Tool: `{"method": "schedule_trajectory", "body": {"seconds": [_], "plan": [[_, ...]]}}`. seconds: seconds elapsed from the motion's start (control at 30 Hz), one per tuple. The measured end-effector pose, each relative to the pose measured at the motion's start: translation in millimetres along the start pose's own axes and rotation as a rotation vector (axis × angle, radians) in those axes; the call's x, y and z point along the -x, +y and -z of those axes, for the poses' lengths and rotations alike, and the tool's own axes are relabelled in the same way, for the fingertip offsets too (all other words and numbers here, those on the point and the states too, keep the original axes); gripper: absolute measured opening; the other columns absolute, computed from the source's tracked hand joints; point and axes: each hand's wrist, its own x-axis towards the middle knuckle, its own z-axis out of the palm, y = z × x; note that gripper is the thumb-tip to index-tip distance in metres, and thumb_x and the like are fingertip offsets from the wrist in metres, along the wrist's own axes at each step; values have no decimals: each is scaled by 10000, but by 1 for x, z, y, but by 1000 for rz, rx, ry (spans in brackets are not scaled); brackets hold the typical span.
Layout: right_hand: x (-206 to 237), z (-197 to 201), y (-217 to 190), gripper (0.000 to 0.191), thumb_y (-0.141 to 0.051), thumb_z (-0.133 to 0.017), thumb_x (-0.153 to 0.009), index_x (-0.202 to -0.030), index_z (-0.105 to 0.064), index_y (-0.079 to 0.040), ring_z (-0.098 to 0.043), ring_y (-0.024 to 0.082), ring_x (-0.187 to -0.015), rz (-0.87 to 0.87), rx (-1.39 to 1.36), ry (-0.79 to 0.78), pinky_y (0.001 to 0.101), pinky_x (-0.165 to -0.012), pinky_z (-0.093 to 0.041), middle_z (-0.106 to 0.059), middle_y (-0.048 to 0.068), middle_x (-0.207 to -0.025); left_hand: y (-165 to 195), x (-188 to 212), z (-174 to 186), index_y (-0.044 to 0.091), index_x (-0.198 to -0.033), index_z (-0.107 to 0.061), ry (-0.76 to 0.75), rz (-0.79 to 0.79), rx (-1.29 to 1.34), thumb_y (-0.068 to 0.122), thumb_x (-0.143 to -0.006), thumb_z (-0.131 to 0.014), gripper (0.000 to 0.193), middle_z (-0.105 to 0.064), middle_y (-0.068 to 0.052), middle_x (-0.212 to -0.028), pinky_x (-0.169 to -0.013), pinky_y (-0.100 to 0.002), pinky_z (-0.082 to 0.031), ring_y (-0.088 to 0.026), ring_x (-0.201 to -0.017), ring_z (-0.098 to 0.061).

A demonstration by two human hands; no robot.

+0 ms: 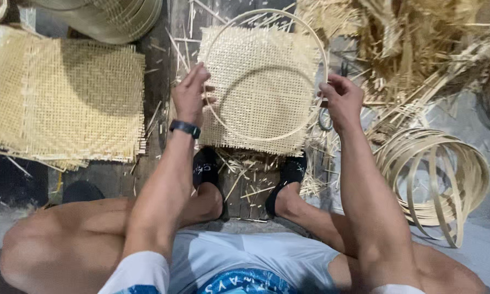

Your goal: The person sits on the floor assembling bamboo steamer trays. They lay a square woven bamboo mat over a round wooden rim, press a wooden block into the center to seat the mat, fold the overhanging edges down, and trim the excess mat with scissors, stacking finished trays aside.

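Left hand (190, 95): fingers clamped on the left side of a thin cane hoop (267, 133), thumb pressing toward the mat; a dark watch (184, 128) sits at the wrist.

Right hand (340, 100): fingers closed around the hoop's right side, level with the other hand, so the ring is held from both sides at once.

Hoop: lies flat over a square woven mat (258, 90), its upper arc overshooting the mat's far edge, its lower arc well inside the near edge. Held this way, it appears to be being centred on the weave.

Mat: rests on the floor (476, 139) directly ahead of the seated person, loose strand ends fringing every edge; the near edge sits just beyond two feet in black socks (206, 169), which look placed to brace it.

Scissors (325, 117): partly hidden, just beside the right wrist at the mat's right edge, seemingly kept within easy reach.

Left side: a stack of mats (65, 92) lies apart from the working mat, a strip of dark floor between them giving the left arm room.

Right side: a bundle of spare hoops (433, 174) sits near the right forearm; a heap of cane offcuts (419, 49) crowds the far right, leaving little open room there.

Far edge: a coil of hoops (114, 19) sits at the top left, well apart from both hands.
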Motion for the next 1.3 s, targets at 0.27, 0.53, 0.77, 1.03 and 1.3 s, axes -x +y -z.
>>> {"method": "schedule_trajectory", "body": {"seconds": [0.27, 0.53, 0.77, 1.03, 1.3], "plan": [[-32, -33, 55, 362, -71, -828, -790, -1149, -791, -59, -675, 128, -699, 262, 533, 87, 289, -675, -540, -750, 79, -816, -46, -56, 9, 28, -911, -790, 81, -309, -858, 88, -795, -761, 134, -781, -133, -867, -747, -350, -588, -221, -772, -741], [-29, -30, 69, 224, -202, -849, -860, -998, -808, -30, -721, 186, -724, 183, 623, 100, 320, -722, -560, -770, 129, -833, -37, -63, 17, 37, -1035, -744, -75, -653, -1102, 11, -880, -693, 165, -711, -193, -994, -789, -480, -519, -406, -894, -664], [-34, -41, 72, 205, -157, -833, -831, -965, -795, -6, -738, 208, -722, 208, 607, 114, 332, -729, -569, -763, 145, -811, -18, -62, 17, 0, -959, -737, -67, -416, -1027, 43, -836, -744, 130, -700, -197, -869, -764, -428, -555, -371, -785, -682], [-30, -47, 49, 137, -132, -820, -833, -924, -810, -30, -710, 180, -665, 187, 589, 105, 324, -674, -558, -762, 130, -763, -22, -73, 11, 97, -993, -819, -5, -237, -719, 50, -730, -814, 267, -813, -97, -910, -757, -285, -617, -156, -797, -789], [-43, -41, 43, 186, -166, -828, -843, -937, -790, -10, -672, 111, -651, 3, 458, 14, 300, -618, -555, -746, 56, -760, -29, -92, 18, 84, -982, -816, -91, -113, -743, 90, -742, -858, 244, -807, -72, -918, -755, -267, -605, -123, -784, -770]]}}
